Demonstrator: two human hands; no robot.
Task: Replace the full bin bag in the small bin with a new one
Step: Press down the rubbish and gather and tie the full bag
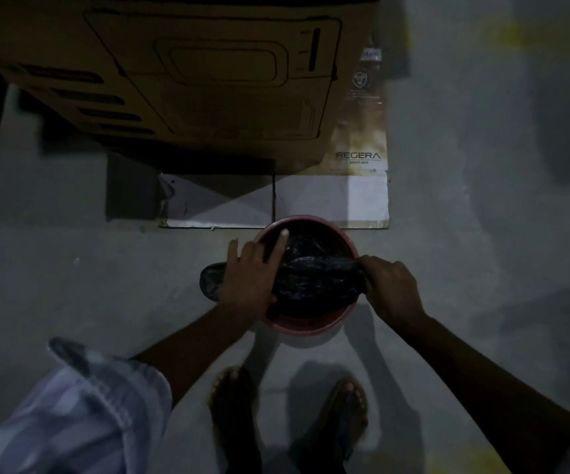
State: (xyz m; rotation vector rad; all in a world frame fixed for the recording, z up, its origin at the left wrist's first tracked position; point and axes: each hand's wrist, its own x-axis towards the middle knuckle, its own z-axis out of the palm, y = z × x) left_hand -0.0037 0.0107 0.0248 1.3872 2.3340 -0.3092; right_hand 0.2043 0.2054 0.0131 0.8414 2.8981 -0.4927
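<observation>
The left hand (247, 273) lies flat on the black bag (314, 278), forefinger stretched over the pink bin (305, 325). The right hand (391, 285) pinches the bag's edge, probably tight. The bag sits across the bin's mouth. The box (358, 155) reads "REGERA".

I see pink bin (305, 328), black shiny bag (314, 282), brown cardboard box (174, 73) with black line print, grey floor (71, 268), blue-white checked sleeve (71, 412).

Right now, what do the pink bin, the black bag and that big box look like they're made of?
Pink bin: probably plastic, smooth moulded rim. Black bag: thin plastic film, crinkled, glinting. Big box: corrugated cardboard by its look, matte brown with printed lines.
</observation>
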